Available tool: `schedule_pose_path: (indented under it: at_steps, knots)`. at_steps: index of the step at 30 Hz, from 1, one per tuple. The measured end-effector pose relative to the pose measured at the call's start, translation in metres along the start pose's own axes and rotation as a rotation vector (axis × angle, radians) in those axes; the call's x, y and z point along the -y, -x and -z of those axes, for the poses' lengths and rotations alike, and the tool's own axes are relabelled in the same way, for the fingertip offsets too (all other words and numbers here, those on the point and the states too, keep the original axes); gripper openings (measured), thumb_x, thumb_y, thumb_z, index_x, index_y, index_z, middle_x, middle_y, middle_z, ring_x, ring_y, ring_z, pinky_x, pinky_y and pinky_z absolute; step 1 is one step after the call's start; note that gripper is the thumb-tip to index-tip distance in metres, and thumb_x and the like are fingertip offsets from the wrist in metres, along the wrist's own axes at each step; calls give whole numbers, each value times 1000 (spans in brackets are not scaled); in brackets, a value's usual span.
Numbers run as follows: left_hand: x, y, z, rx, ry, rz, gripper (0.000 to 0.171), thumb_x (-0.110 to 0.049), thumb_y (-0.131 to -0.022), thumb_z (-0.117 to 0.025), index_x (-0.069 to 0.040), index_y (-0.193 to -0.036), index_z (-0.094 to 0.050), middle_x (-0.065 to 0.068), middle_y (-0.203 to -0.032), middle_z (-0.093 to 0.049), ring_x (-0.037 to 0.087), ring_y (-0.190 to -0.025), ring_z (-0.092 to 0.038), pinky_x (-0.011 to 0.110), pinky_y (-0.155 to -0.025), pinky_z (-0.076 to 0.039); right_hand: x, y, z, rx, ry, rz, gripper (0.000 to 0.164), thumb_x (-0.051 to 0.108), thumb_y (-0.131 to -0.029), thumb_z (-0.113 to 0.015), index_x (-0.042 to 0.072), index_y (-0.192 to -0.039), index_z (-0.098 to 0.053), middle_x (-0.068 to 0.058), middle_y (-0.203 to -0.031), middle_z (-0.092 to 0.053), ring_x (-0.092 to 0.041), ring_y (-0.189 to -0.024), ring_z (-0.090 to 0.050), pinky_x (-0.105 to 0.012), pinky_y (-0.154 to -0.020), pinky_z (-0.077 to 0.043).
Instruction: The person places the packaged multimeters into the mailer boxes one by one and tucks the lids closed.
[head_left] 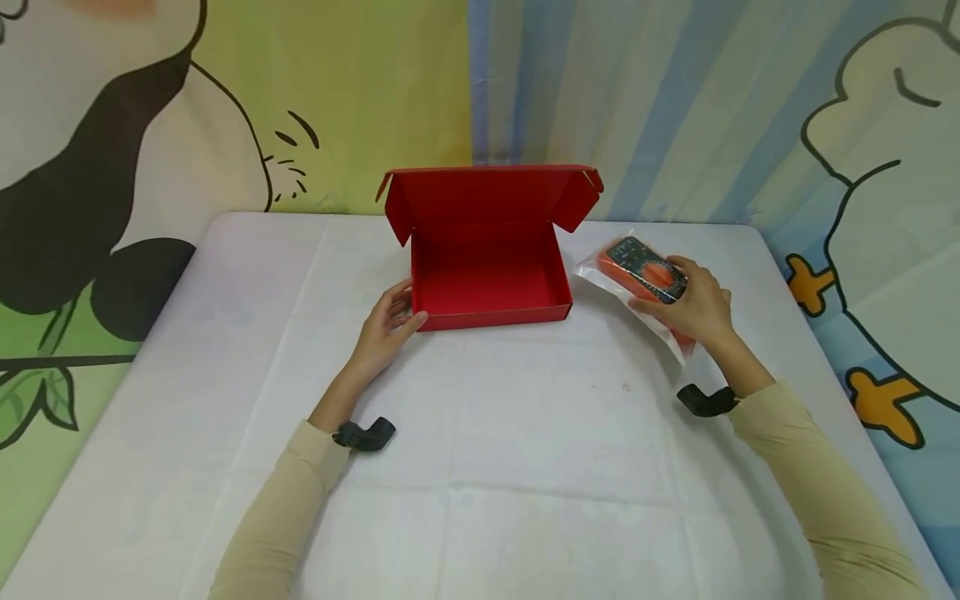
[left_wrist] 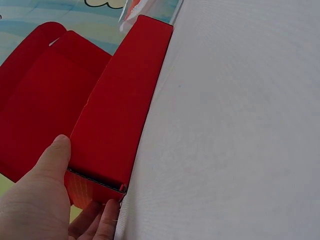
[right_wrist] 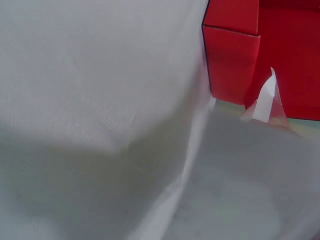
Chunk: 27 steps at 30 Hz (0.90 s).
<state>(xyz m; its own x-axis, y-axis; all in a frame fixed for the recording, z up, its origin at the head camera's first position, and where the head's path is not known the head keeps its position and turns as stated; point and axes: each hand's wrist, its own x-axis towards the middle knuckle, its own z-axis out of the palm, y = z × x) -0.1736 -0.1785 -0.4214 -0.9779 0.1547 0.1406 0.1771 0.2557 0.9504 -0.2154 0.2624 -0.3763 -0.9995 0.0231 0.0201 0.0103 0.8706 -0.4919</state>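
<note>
Pinching the open red box (head_left: pixel 491 317) at its eight o'clock corner with the left hand (head_left: pixel 381 332); grasping the bagged multimeter (head_left: pixel 641 271) with the right hand (head_left: pixel 701 304), holding it near the box, at three o'clock.

One left hand (head_left: pixel 382 329) and one right hand (head_left: pixel 697 307) are seen, making two. Two tan sleeves (head_left: pixel 281 517) and two black wrist pieces (head_left: pixel 365 435) are shown. One red box (head_left: pixel 491 271), one orange meter (head_left: pixel 647 268), one clear bag (head_left: pixel 592 271) and one white table (head_left: pixel 487 533) can be counted. Two orange feet (head_left: pixel 887 407) are drawn.
</note>
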Motion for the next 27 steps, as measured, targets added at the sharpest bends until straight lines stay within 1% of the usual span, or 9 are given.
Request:
schedule_pose_path:
  at_steps: [8, 14, 20, 25, 27]
  knots:
    - [0, -1, 5, 2, -6, 16, 62, -8, -95, -63, 1, -148, -33, 27, -145, -40, 39, -136, -41, 51, -106, -41, 6, 7, 3, -16, -24, 62, 92, 44, -78, -78, -1, -146, -35, -32, -131, -48, -44, -114, -45, -59, -85, -30]
    - [1, 1, 7, -7, -3, 11, 62, -6, -94, -63, 1, -148, -33, 27, -145, -40, 39, -136, -40, 52, -106, -40, 14, 13, 7, -3, -37, 95, 91, 44, -79, -78, -1, -146, -36, -32, -131, -49, -45, -114, -45, -59, -85, -30]
    - [3, 2, 4, 5, 15, 7, 62, -6, -95, -62, 2, -148, -32, 28, -144, -40, 39, -135, -41, 53, -107, -40, 15, 20, 8, 14, -63, 80, 93, 43, -79, -79, -1, -147, -35, -32, -134, -47, -45, -117, -44, -64, -90, -30]
    - [3, 3, 2, 12, 3, 9, 62, -7, -95, -62, 1, -148, -32, 28, -144, -40, 39, -135, -41, 52, -107, -40, 16, 23, 6, 26, -75, 76, 92, 41, -79, -79, -2, -147, -34, -32, -136, -46, -46, -118, -43, -66, -93, -29]
    - [2, 3, 2, 10, -7, 2, 62, -7, -95, -62, 1, -148, -32, 28, -144, -40, 40, -135, -41, 52, -106, -41, 19, 24, 6, 37, -83, 74, 92, 42, -79, -79, -1, -147, -34, -32, -137, -45, -46, -118, -44, -67, -95, -30]
